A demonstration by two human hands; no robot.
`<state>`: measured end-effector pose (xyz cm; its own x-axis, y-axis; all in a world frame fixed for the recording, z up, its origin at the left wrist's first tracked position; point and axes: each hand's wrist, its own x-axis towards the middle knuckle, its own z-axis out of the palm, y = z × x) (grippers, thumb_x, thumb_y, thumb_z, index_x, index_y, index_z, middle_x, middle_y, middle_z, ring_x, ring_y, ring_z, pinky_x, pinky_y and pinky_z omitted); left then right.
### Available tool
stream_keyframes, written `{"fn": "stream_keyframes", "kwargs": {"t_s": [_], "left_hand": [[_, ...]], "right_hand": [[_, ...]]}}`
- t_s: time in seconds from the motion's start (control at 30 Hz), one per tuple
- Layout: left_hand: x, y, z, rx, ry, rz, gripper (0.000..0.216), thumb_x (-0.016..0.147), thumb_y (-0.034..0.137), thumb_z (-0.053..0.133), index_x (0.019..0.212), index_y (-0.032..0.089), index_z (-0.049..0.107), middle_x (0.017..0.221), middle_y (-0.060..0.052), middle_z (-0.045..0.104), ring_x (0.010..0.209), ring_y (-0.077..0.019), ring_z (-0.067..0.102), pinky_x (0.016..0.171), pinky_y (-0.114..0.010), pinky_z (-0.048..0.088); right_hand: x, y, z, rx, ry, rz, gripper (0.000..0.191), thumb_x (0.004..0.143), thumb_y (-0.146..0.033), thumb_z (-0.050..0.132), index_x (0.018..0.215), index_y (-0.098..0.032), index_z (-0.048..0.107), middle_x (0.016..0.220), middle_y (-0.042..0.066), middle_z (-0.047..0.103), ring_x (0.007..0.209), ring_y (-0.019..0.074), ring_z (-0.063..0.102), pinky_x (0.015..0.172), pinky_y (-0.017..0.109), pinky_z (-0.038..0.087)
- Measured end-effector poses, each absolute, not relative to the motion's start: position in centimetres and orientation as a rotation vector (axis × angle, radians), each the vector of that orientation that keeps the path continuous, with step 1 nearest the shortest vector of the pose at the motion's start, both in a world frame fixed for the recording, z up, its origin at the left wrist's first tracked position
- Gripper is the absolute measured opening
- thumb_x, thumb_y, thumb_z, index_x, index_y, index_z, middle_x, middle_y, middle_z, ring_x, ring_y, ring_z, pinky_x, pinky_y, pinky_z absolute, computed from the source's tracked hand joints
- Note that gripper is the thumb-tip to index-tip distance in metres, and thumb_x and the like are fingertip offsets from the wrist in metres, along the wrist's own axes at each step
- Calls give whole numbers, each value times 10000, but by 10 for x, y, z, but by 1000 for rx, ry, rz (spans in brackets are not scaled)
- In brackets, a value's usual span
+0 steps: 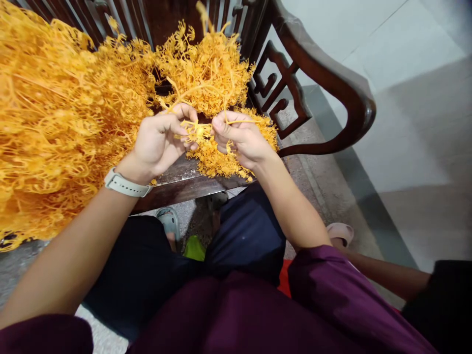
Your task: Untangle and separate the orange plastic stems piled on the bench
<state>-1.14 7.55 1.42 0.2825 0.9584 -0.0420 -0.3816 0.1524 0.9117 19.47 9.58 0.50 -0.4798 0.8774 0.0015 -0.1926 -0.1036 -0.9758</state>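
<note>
Between my hands is a small yellow-orange plastic flower piece [199,131] with thin curling prongs. My left hand [157,137], with a pale watch strap on its wrist, pinches the piece from the left. From the other side, my right hand [243,137] grips it between thumb and fingertips. A thin orange stem [245,121] runs out past the right thumb, and another arches above both hands. Just beneath lies a low heap of small orange flower pieces [221,160] on a dark wooden bench [173,189]. A taller orange bunch [210,73] stands behind.
A large mass of orange plastic sprays [66,113] covers the left side of the bench. The bench's curved armrest [332,83] rises at right. My legs are against the front edge. Another person's leg [391,275] and pink shoe [341,232] show at lower right.
</note>
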Motion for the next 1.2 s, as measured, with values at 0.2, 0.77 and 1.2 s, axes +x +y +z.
{"fn": "stream_keyframes", "kwargs": {"t_s": [0.2,0.77,1.2], "left_hand": [[-41,85,13,1170,850,1249,159,819,213,799,714,224,680,548,25,451,494,-98,372,526,-302,451],[-22,76,6,1772,943,1037,444,969,563,785,727,200,708,644,-24,636,606,-150,563,599,-314,418],[-5,79,12,1330,732,977,396,915,404,843,660,178,641,583,-1,513,489,-86,424,478,-263,341]], "right_hand": [[213,112,1,-835,-1248,1616,593,804,-600,950,802,-244,475,611,-108,262,501,51,278,425,208,263],[197,99,5,-1008,-1303,1588,681,785,-791,855,746,-251,442,629,-89,305,522,72,254,428,239,268],[178,106,-6,-1023,-1299,1233,642,866,-844,724,764,-267,460,727,-2,506,655,158,511,520,305,437]]}}
